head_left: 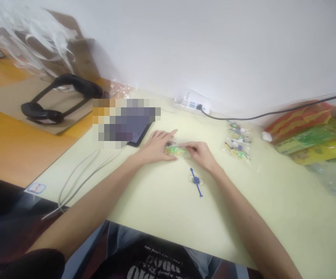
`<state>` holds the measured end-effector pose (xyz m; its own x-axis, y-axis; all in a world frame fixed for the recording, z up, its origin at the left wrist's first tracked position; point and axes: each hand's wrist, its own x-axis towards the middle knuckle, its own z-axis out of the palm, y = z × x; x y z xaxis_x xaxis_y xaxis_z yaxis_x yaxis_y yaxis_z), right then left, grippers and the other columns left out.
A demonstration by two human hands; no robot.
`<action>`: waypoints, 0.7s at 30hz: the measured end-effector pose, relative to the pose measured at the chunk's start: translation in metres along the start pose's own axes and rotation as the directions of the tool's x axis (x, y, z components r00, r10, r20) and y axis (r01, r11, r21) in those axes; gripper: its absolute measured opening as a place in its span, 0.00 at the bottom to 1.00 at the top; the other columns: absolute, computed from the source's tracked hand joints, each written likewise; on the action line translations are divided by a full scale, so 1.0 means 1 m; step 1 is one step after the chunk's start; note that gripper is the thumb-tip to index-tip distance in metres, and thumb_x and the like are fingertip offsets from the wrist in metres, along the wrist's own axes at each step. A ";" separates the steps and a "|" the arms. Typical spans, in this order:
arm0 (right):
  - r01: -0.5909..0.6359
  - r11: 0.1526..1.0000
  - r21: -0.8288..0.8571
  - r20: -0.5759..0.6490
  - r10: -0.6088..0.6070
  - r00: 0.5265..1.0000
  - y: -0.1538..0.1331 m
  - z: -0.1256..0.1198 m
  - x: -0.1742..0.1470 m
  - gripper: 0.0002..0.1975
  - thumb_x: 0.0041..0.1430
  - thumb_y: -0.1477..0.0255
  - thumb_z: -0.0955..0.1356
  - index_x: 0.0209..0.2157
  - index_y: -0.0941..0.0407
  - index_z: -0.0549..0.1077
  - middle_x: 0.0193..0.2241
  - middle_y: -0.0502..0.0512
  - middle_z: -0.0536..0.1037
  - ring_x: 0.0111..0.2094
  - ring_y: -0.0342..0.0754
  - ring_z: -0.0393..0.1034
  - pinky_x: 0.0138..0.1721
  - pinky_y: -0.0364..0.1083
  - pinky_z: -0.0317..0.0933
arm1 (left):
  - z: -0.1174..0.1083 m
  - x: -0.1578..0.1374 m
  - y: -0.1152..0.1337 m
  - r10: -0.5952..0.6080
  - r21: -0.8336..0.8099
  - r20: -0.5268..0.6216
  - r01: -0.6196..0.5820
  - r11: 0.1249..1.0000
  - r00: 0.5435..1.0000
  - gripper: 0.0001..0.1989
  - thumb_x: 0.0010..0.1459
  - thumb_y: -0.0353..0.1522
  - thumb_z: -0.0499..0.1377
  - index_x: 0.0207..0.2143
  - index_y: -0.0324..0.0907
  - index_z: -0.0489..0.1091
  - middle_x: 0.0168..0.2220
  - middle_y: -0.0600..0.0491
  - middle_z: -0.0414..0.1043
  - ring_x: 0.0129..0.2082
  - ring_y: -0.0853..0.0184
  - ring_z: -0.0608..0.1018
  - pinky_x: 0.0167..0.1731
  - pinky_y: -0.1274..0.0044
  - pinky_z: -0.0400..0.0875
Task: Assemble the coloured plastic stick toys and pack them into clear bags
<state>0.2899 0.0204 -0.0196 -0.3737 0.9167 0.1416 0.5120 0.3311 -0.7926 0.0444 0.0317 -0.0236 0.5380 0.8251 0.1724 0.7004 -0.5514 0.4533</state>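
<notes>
Near the middle of the table lies a small clear packet with green and yellow pieces (175, 150). My left hand (155, 147) rests at its left side, fingers spread, with the thumb along the near edge. At the packet's right end my right hand (198, 151) is closed, thumb and forefinger pinched on the plastic. Just nearer to me lies a blue arrow-shaped piece with a round hub (196, 180). Fine details of the packet's contents are blurred.
Right of my hands lie several small packets of coloured pieces (238, 141). A dark tablet (140, 128), partly pixelated, lies at the left, with grey cables (82, 182) nearby. Along the wall are a power strip (191, 102) and black cord (237, 118). Colourful bags (316, 135) fill the right side.
</notes>
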 end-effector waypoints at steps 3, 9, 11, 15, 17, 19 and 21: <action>-0.048 0.999 0.010 -0.130 0.049 0.990 -0.004 -0.016 -0.022 0.17 0.67 0.69 0.63 0.46 0.53 0.83 0.49 0.56 0.84 0.49 0.55 0.78 0.51 0.50 0.68 | -0.002 0.001 0.002 -0.011 0.000 0.003 0.011 1.000 1.000 0.57 0.51 0.53 0.70 0.75 0.52 0.46 0.62 0.48 0.68 0.63 0.49 0.66 0.67 0.61 0.53; -0.306 0.937 -0.167 -0.220 0.268 0.938 -0.021 -0.023 -0.111 0.17 0.67 0.54 0.68 0.39 0.54 0.77 0.31 0.53 0.82 0.26 0.49 0.71 0.31 0.47 0.62 | -0.002 0.003 0.000 -0.010 0.009 0.005 0.010 1.000 1.000 0.56 0.51 0.53 0.70 0.75 0.51 0.47 0.62 0.48 0.69 0.62 0.50 0.67 0.67 0.61 0.53; -0.332 0.918 -0.217 -0.190 0.294 0.937 -0.027 -0.013 -0.137 0.19 0.63 0.52 0.72 0.35 0.54 0.74 0.28 0.52 0.79 0.28 0.50 0.71 0.31 0.47 0.60 | 0.000 0.004 -0.001 -0.008 0.011 0.004 0.008 1.000 1.000 0.57 0.51 0.53 0.70 0.75 0.51 0.47 0.62 0.48 0.68 0.62 0.49 0.66 0.67 0.61 0.53; -0.311 0.909 -0.276 -0.190 0.266 0.945 -0.038 0.008 -0.164 0.12 0.62 0.60 0.74 0.36 0.53 0.73 0.33 0.53 0.79 0.35 0.53 0.74 0.40 0.49 0.62 | 0.001 0.004 -0.002 0.004 0.012 0.000 -0.004 1.000 1.000 0.56 0.52 0.54 0.69 0.75 0.51 0.46 0.62 0.47 0.68 0.63 0.49 0.66 0.67 0.60 0.53; -0.345 0.899 -0.270 -0.209 0.295 0.932 -0.042 0.013 -0.166 0.06 0.65 0.66 0.71 0.37 0.53 0.74 0.32 0.52 0.78 0.34 0.52 0.73 0.39 0.49 0.61 | 0.001 0.003 -0.002 0.009 0.008 0.000 -0.009 1.000 1.000 0.56 0.52 0.54 0.69 0.75 0.51 0.46 0.61 0.47 0.69 0.62 0.49 0.66 0.66 0.60 0.53; -0.373 0.890 -0.261 -0.215 0.323 0.922 -0.045 0.014 -0.165 0.03 0.67 0.70 0.68 0.37 0.53 0.74 0.30 0.51 0.77 0.33 0.52 0.73 0.37 0.49 0.60 | 0.001 0.002 -0.001 0.009 0.008 -0.003 -0.009 1.000 1.000 0.56 0.52 0.54 0.69 0.76 0.51 0.46 0.61 0.48 0.70 0.62 0.49 0.67 0.66 0.61 0.53; -0.379 0.883 -0.275 -0.210 0.330 0.920 -0.046 0.014 -0.164 0.05 0.68 0.72 0.66 0.36 0.53 0.73 0.30 0.51 0.77 0.33 0.52 0.72 0.36 0.49 0.59 | 0.001 0.002 -0.001 0.007 0.013 -0.008 -0.006 1.000 1.000 0.57 0.52 0.54 0.69 0.76 0.50 0.46 0.61 0.48 0.70 0.62 0.50 0.67 0.66 0.61 0.53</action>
<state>0.3165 -0.1483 -0.0144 -0.0127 0.9999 -0.0063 0.8070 0.0066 -0.5905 0.0450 0.0336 -0.0249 0.5389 0.8224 0.1821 0.7031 -0.5583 0.4404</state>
